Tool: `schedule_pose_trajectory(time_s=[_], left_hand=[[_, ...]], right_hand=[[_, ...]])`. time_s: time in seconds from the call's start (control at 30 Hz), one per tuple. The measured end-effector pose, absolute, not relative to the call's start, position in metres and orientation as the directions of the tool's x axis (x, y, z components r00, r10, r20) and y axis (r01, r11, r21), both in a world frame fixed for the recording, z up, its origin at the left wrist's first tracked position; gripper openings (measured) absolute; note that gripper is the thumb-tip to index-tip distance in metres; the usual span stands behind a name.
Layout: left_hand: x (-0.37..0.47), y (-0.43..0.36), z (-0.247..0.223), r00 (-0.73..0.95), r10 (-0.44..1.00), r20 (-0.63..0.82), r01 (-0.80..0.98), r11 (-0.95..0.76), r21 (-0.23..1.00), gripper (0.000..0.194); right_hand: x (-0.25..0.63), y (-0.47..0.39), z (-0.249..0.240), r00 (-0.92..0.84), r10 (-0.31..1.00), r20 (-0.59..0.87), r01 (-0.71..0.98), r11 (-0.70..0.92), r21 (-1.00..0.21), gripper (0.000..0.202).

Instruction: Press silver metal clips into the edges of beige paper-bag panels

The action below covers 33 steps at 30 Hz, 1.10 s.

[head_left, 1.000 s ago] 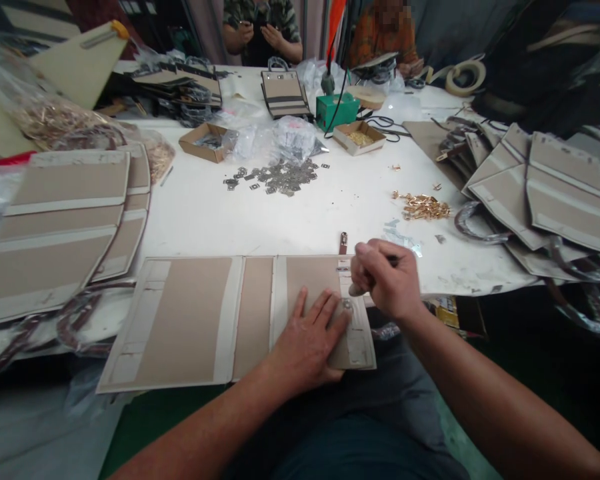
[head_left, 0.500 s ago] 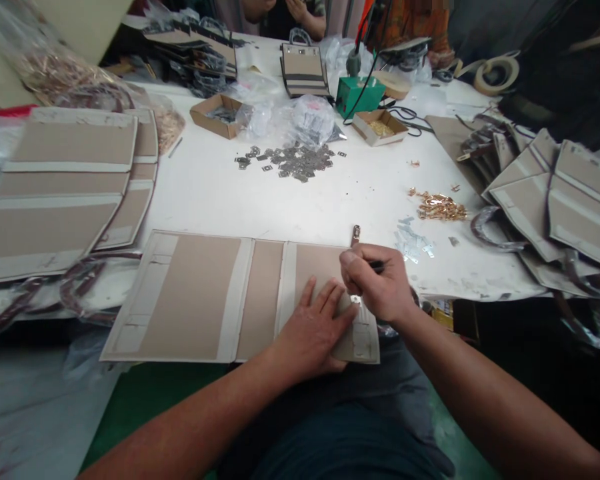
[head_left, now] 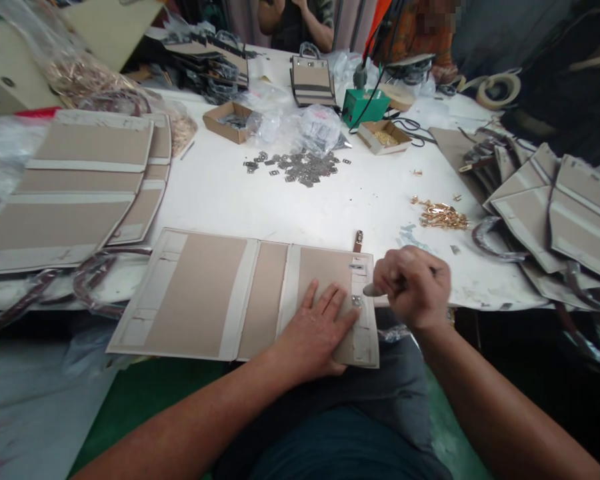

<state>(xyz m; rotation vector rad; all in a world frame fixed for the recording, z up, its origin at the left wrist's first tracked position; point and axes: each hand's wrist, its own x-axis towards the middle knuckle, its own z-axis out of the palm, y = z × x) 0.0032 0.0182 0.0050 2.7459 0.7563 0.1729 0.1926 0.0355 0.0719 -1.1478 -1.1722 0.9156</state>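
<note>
A beige bag panel [head_left: 205, 287] with pale strips lies spread at the table's front edge. My left hand [head_left: 320, 327] rests flat on its right section, fingers spread. Close to the fingertips, a small metal plate [head_left: 357, 301] sits on the panel's pale right-hand strip. Farther up that strip is a second metal plate [head_left: 357, 267]. A brown tab with a metal fitting [head_left: 359, 240] sticks out past the panel's far edge. Just off the panel's right edge, my right hand [head_left: 413, 287] is closed round a small dark tool, mostly hidden by the fingers and blurred.
Grey metal plates [head_left: 305, 167] lie scattered mid-table. Gold fasteners [head_left: 443, 215] and thin silver strips [head_left: 409, 235] are at the right. Bag panels are stacked left [head_left: 80, 180] and right [head_left: 520, 207]. Behind stand small boxes [head_left: 230, 123] and a green device [head_left: 365, 107]. A person [head_left: 300, 23] sits opposite.
My right hand has moved right and slightly down, off the panel, uncovering the far plate on the strip. My left hand stays flat on the panel. The whole view has shifted slightly.
</note>
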Motion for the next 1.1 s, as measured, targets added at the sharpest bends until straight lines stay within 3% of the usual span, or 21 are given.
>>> schedule_pose_trajectory(time_s=[0.1, 0.23, 0.4, 0.5, 0.63, 0.7, 0.8, 0.9, 0.93, 1.0, 1.1], left_hand=[[0.004, 0.017, 0.005, 0.851, 0.523, 0.046, 0.491, -0.824, 0.284, 0.102], [0.004, 0.017, 0.007, 0.849, 0.525, 0.056, 0.492, -0.826, 0.276, 0.1], [0.004, 0.015, 0.011, 0.846, 0.53, 0.048, 0.503, -0.826, 0.255, 0.102], [0.004, 0.013, 0.012, 0.841, 0.539, 0.045, 0.513, -0.822, 0.248, 0.104], [0.001, 0.012, 0.008, 0.852, 0.514, 0.1, 0.476, -0.84, 0.261, 0.093], [-0.001, 0.011, 0.005, 0.855, 0.497, 0.15, 0.45, -0.853, 0.266, 0.083], [-0.003, 0.005, 0.005, 0.837, 0.51, 0.2, 0.455, -0.851, 0.262, 0.075], [-0.01, -0.007, 0.015, 0.824, 0.527, 0.209, 0.482, -0.845, 0.232, 0.08], [-0.014, -0.011, 0.02, 0.826, 0.524, 0.206, 0.486, -0.848, 0.211, 0.082], [-0.023, -0.017, 0.031, 0.837, 0.506, 0.208, 0.48, -0.862, 0.164, 0.086], [-0.04, -0.023, 0.051, 0.842, 0.468, 0.269, 0.463, -0.882, 0.088, 0.087]], right_hand=[[0.195, 0.035, 0.066, 0.247, 0.927, 0.283, -0.096, 0.314, -0.944, 0.045], [0.201, 0.035, 0.051, 0.233, 0.955, 0.183, -0.156, 0.222, -0.962, 0.044], [0.224, 0.017, 0.071, 0.311, 0.933, 0.18, -0.009, 0.193, -0.981, 0.046], [0.235, -0.013, 0.086, 0.213, 0.976, -0.04, 0.165, -0.076, -0.983, 0.05], [0.242, -0.064, 0.06, 0.239, 0.916, -0.324, 0.333, -0.39, -0.858, 0.056], [0.24, -0.083, 0.031, 0.249, 0.87, -0.425, 0.284, -0.485, -0.827, 0.058], [0.226, -0.097, -0.007, 0.201, 0.834, -0.515, 0.04, -0.532, -0.846, 0.059], [0.201, -0.098, -0.019, 0.281, 0.821, -0.498, -0.142, -0.477, -0.867, 0.063], [0.193, -0.098, -0.018, 0.333, 0.825, -0.457, -0.105, -0.45, -0.887, 0.061], [0.186, -0.099, -0.011, 0.428, 0.865, -0.261, 0.132, -0.345, -0.929, 0.051], [0.195, -0.105, 0.008, 0.43, 0.901, -0.054, 0.317, -0.207, -0.926, 0.036]])
